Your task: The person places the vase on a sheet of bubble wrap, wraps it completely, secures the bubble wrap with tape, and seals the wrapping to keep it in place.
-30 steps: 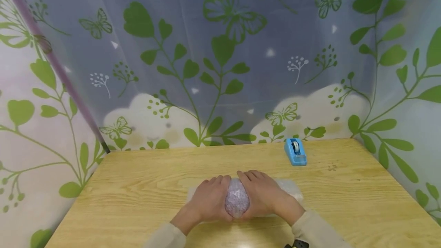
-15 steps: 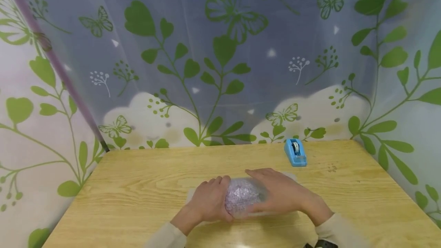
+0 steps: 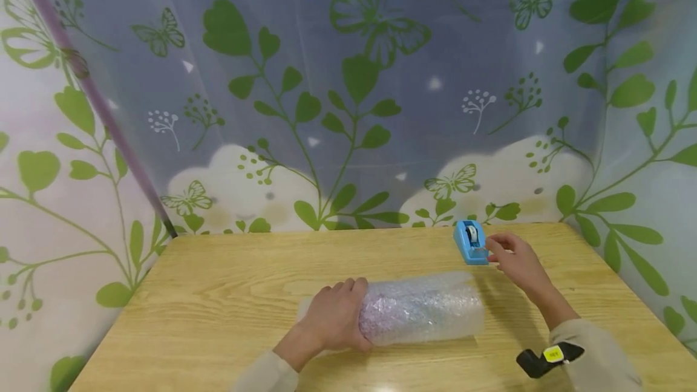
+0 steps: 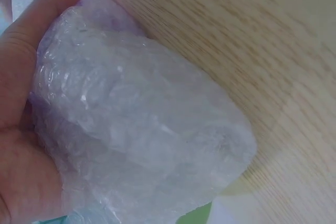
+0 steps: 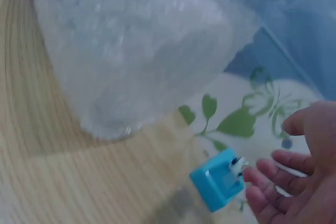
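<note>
A cylinder-shaped bundle in bubble wrap (image 3: 419, 310) lies crosswise on the wooden table, with purple and blue-green showing through the layers. My left hand (image 3: 336, 313) grips it near its left end; in the left wrist view the thumb (image 4: 47, 11) curves over the wrapped bundle (image 4: 142, 114). My right hand (image 3: 517, 262) is over at the blue tape dispenser (image 3: 471, 244), fingertips right at its front cutting end. Seen from the right wrist, that hand (image 5: 299, 177) has its thumb and fingers apart beside the dispenser (image 5: 215, 179), loosely bent, with nothing between them.
Behind the wooden table (image 3: 218, 283) hangs a curtain (image 3: 294, 107) printed with leaves and butterflies, close along the back edge and both sides. A purple pole (image 3: 103, 107) slants down at the left. The dispenser stands near the back edge.
My right hand has let go of the bubble-wrapped bundle and moved right and forward to the tape dispenser, uncovering the bundle's right part. The left hand has stayed on the bundle.
</note>
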A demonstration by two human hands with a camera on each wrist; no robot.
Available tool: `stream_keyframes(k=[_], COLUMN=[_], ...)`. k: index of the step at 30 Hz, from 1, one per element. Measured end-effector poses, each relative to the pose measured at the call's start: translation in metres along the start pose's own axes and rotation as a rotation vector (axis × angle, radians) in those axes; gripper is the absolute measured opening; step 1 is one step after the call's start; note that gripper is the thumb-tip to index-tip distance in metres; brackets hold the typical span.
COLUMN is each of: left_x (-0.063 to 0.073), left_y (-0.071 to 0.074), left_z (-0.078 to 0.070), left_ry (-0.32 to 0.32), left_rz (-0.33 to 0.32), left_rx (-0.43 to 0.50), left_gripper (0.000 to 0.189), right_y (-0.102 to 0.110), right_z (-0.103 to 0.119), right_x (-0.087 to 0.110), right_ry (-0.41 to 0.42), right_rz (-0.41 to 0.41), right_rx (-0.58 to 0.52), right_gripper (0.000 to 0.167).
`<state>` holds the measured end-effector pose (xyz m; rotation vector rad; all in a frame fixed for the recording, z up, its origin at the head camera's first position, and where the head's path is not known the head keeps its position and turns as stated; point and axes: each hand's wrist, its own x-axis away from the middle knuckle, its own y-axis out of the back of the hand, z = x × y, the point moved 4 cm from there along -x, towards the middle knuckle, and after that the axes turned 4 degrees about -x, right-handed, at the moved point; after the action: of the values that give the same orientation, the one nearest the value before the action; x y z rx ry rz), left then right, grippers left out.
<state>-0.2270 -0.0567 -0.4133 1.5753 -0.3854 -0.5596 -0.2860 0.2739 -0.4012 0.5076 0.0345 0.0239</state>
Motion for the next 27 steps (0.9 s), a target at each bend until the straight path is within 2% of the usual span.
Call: stream_keyframes(k=[4,8,16,21,27], left_x=[0.000,0.000,-0.001,-0.001,0.000], left_y=[0.001,0.002,0.003,0.002,0.002], left_z=[0.001,0.000,-0.001,0.000,-0.001], left_ry=[0.007,0.007,0.018,0.022,0.019], left_rz=[0.007,0.010,0.014,0.009,0.004], left_rx=[0.000,0.011,0.016,0.015,0.004], left_gripper=[0.088,0.086,0.085,0.083,0.083], right_y=[-0.005,-0.009,-0.014,-0.014,-0.014], right_z=[-0.022,-0.037,-0.046,-0.050,-0.054], right_x=[-0.004,-0.007,-0.013,-0.017,-0.019], right_ry=[-0.169,-0.252,-0.262,-0.270,-0.298], right_rz=[0.086,0.092,0.068,0.038,0.029], right_rx=[-0.081,-0.096,-0.091,-0.100,-0.180], right_gripper=[0.072,0.076,0.072,0.065,0.059])
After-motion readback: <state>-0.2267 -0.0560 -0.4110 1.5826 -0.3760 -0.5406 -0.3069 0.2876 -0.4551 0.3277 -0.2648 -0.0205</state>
